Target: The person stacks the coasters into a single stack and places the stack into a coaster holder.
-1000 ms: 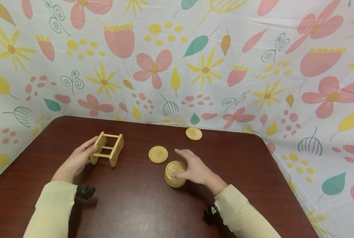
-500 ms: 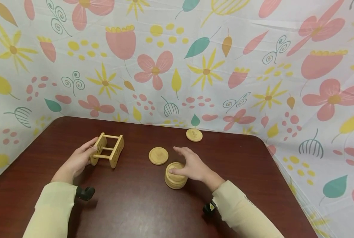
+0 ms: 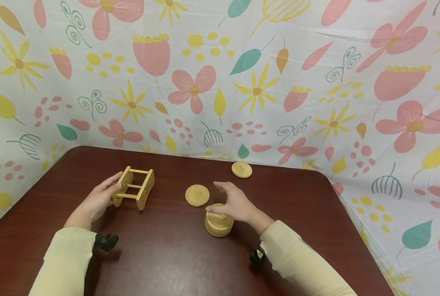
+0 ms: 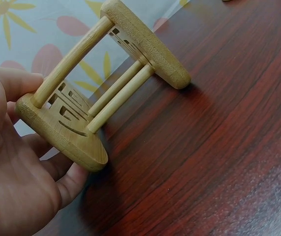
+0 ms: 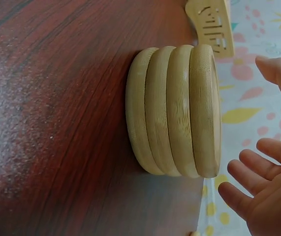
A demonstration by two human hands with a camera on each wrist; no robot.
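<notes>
On the left of the table, my left hand [image 3: 98, 200] grips a small wooden coaster holder [image 3: 145, 190] by its near side panel. In the left wrist view the holder [image 4: 145, 46] has two cut-out panels joined by rods; the thumb lies at a rod's end and the fingers curl behind the panel. My right hand [image 3: 238, 205] hovers over a stack of round wooden coasters [image 3: 219, 229], thumb and fingers spread and holding nothing. The right wrist view shows several coasters piled together [image 5: 179, 113], with a gap between them and the hand [image 5: 268, 191].
One loose coaster [image 3: 197, 195] lies flat between the holder and the stack. Another coaster [image 3: 241, 169] lies near the back edge of the dark wooden table [image 3: 160, 255]. Behind the table hangs a flower-patterned cloth [image 3: 212, 123].
My right hand has shifted slightly left over the stack, its fingers still spread. The left hand keeps its grip on the coaster holder, and the coasters lie where they were.
</notes>
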